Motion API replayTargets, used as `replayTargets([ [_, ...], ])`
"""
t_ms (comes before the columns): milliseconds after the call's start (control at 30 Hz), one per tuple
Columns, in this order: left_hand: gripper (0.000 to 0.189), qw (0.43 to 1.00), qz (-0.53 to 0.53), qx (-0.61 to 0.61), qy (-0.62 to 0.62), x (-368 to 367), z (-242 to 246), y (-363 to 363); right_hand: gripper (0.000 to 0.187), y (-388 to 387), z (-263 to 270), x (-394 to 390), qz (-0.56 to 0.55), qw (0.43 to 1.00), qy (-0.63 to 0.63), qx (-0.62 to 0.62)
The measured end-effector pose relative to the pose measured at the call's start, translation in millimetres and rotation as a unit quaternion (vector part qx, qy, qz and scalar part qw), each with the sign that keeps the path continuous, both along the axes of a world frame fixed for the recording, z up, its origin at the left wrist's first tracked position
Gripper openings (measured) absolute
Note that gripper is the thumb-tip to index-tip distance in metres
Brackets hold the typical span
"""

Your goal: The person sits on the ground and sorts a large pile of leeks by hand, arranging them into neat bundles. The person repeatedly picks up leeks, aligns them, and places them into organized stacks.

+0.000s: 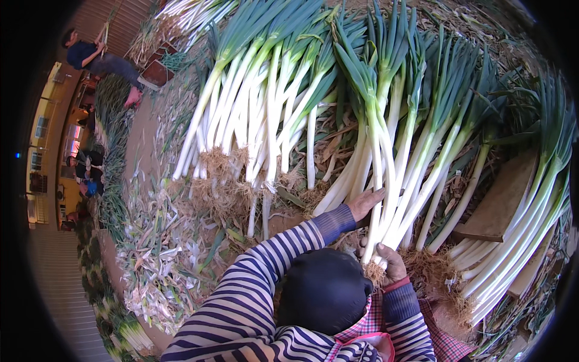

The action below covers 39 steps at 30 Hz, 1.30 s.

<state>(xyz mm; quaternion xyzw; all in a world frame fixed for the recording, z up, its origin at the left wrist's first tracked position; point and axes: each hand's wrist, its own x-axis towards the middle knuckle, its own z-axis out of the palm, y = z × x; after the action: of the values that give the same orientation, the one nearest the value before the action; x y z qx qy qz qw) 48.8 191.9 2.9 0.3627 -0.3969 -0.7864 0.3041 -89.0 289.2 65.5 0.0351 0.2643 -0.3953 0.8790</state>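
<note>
Several long green onions [384, 181] with white stalks are held together in a slanting bunch before me, their green tops spread away from me. My left hand [365, 204] is wrapped around the stalks part-way up, some fingers hidden behind them. Down at the root end, my right hand [391, 262] grips the white bases, its thumb in front. Brown fibrous roots [374, 273] hang just below that hand. Other onions lie close on both sides, a thick pile [258, 113] at left and a bundle [520, 253] at right.
A wooden board [497, 203] lies against the right bundle. Peeled husks [158, 271] litter the ground at left. A smooth black rounded form [323, 289] sits between my striped sleeves. One person [86, 54] holds a stalk at upper left, beside reddish crates [156, 72]; another person [88, 167] is farther back.
</note>
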Motion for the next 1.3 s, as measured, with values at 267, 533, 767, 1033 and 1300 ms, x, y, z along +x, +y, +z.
replayTargets([
  [267,0.059,0.909,0.242,0.251,0.230,-1.4,-11.0,-32.6,0.024,55.1,30.2,-80.7,0.273,0.877,0.372,-0.135],
  [533,0.062,0.944,0.149,0.203,0.213,-49.3,-28.0,-12.3,0.029,130.0,61.7,-92.0,0.313,0.858,0.359,-0.191],
  [767,0.089,0.913,-0.096,0.113,0.380,-99.1,149.8,-27.9,0.037,139.3,97.5,-116.4,0.259,0.838,0.357,-0.320],
  [1033,0.086,0.909,-0.194,-0.083,0.359,-252.1,251.0,-44.0,0.061,154.7,121.9,-197.2,0.105,0.943,0.264,-0.175],
  [1300,0.055,0.942,-0.226,0.059,0.242,-437.7,197.5,-54.9,0.067,152.4,57.3,-281.4,-0.138,0.962,0.114,-0.208],
])
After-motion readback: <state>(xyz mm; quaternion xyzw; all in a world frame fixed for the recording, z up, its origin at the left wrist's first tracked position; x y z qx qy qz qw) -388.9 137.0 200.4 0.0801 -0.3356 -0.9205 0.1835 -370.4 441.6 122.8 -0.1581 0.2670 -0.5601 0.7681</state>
